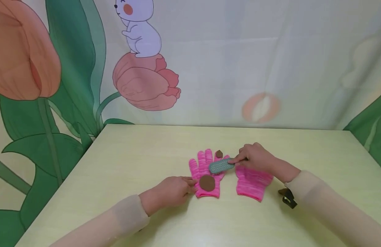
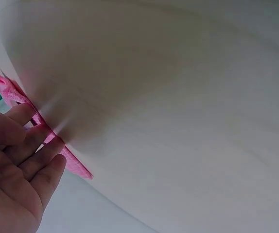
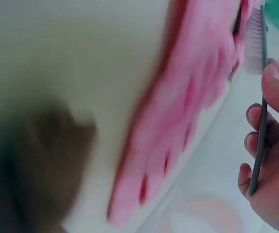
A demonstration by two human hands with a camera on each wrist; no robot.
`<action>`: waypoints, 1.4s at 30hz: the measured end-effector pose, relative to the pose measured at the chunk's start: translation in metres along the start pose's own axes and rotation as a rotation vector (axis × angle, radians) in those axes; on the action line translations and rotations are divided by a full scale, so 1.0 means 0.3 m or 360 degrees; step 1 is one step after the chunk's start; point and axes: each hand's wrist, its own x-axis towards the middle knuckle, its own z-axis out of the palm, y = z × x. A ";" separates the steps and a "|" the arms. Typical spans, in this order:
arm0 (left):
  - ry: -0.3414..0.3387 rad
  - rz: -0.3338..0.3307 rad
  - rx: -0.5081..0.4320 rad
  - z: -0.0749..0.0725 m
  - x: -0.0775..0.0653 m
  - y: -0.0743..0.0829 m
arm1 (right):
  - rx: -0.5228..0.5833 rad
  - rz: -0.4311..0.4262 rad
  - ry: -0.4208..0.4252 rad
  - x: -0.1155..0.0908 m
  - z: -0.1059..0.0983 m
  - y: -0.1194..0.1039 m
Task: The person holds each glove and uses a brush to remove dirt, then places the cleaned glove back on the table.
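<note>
A pink glove [image 1: 204, 160] lies flat, fingers pointing away, with a round brown piece [image 1: 207, 183] on its palm. My left hand [image 1: 173, 190] rests its fingertips on the glove's left edge near the cuff; in the left wrist view its fingers [image 2: 42, 170] touch the pink edge. My right hand [image 1: 255, 157] grips a grey-green brush [image 1: 221, 166] by its handle, and the bristled head is over the glove near its thumb side. The pale bristles show in the right wrist view, beside the brush back [image 3: 264, 43]. Whether they touch the knit cannot be told.
A second pink glove [image 1: 252, 181] lies under my right hand, partly hidden. A small brown piece [image 1: 219, 154] sits at the first glove's fingers. Near my right sleeve lies a brown and black item [image 1: 288, 198]. A printed curtain [image 1: 215, 61] hangs behind the table [image 1: 141, 151].
</note>
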 end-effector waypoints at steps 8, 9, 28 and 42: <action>-0.0006 -0.0017 0.0009 -0.005 0.005 0.006 | -0.0196 0.0188 0.0029 0.006 -0.025 0.052; -0.0011 -0.0020 0.0002 -0.005 0.006 0.007 | -0.0200 0.0210 0.0021 0.004 -0.028 0.057; 0.0027 -0.0001 0.0004 0.014 -0.006 0.007 | 0.0088 0.0077 -0.0017 0.004 0.003 -0.019; 0.0049 -0.0022 -0.0019 0.011 -0.009 0.020 | 0.0037 0.0300 -0.0037 -0.010 -0.037 0.057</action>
